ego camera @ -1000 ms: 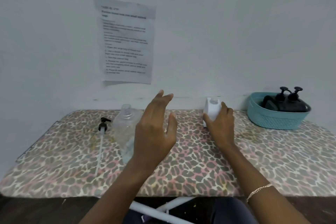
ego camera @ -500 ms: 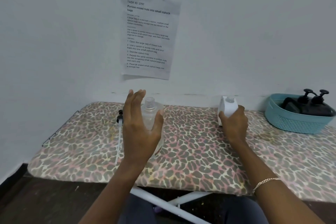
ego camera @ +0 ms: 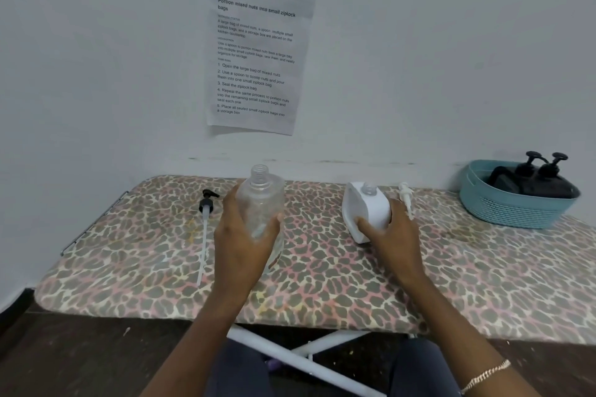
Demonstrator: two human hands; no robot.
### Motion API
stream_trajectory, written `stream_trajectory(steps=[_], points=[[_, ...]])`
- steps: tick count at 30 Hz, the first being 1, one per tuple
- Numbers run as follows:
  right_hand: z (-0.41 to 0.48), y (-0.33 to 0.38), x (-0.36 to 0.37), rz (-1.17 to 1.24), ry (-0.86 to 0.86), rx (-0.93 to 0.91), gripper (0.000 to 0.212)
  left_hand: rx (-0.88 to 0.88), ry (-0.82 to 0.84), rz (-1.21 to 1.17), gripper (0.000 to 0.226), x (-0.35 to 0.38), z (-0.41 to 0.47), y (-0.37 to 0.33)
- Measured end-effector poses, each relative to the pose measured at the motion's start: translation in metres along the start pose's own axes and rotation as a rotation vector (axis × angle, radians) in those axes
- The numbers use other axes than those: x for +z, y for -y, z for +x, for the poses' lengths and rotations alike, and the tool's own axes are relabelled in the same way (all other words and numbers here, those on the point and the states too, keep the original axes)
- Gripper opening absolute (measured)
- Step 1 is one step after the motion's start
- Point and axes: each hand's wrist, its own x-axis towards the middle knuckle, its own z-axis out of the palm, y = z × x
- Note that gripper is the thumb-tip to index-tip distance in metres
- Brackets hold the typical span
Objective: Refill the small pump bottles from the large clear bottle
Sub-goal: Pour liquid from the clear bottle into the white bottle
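The large clear bottle stands uncapped on the leopard-print table, left of centre. My left hand grips its body from the near side. A small white bottle, also uncapped, stands right of centre, and my right hand holds its lower right side. A black pump head with a long tube lies on the table left of the clear bottle. A white pump lies just behind my right hand.
A teal basket at the back right holds black pump bottles. A printed sheet hangs on the wall behind the table. White table legs show below the near edge.
My left hand moved from above the table onto the clear bottle and closed round it. My right hand stayed on the white bottle. The camera view shifted left.
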Motion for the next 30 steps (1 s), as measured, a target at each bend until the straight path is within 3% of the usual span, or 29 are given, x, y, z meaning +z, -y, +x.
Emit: stream_trajectory(steps=[7, 12, 30], points=[[-0.023, -0.002, -0.01, 0.065, 0.062, -0.058, 0.069, 0.035, 0.038, 0.046, 0.074, 0.018, -0.002, -0.008], [-0.026, -0.01, -0.009, 0.079, 0.041, -0.062, 0.059, 0.115, 0.069, 0.211, 0.081, 0.039, -0.001, -0.011], [-0.024, -0.018, -0.012, 0.172, 0.065, -0.03, 0.055, 0.5, 0.115, 0.576, 0.088, 0.092, 0.023, -0.015]])
